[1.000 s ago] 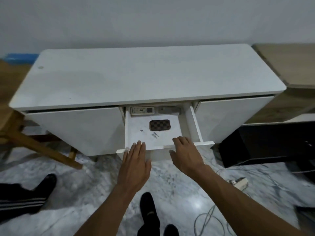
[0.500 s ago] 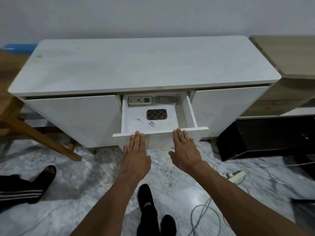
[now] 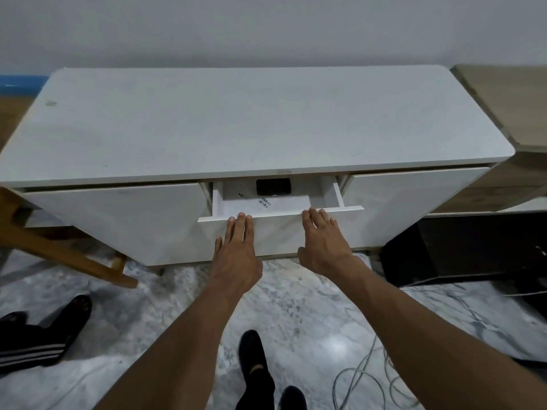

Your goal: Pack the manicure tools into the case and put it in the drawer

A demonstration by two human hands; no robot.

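Observation:
The dark checkered manicure case (image 3: 273, 186) lies closed inside the white drawer (image 3: 340, 208) in the middle of the white cabinet (image 3: 251, 122). The drawer stands only partly out, its back half hidden under the cabinet top. My left hand (image 3: 236, 253) lies flat against the drawer front, fingers straight and together, tips at its upper edge. My right hand (image 3: 324, 244) presses flat on the front too, to the right, fingers slightly spread. Neither hand holds anything.
A barcode sticker (image 3: 265, 202) sits on the drawer floor. A wooden chair leg (image 3: 68, 258) slants at the left. Cables (image 3: 364, 380) lie on the marble floor at the right, by a black unit (image 3: 461, 247). Another person's foot (image 3: 74, 312) is at the left.
Both hands have pushed the drawer inward; it is far less open than before. The remotes at its back have gone out of sight under the cabinet top.

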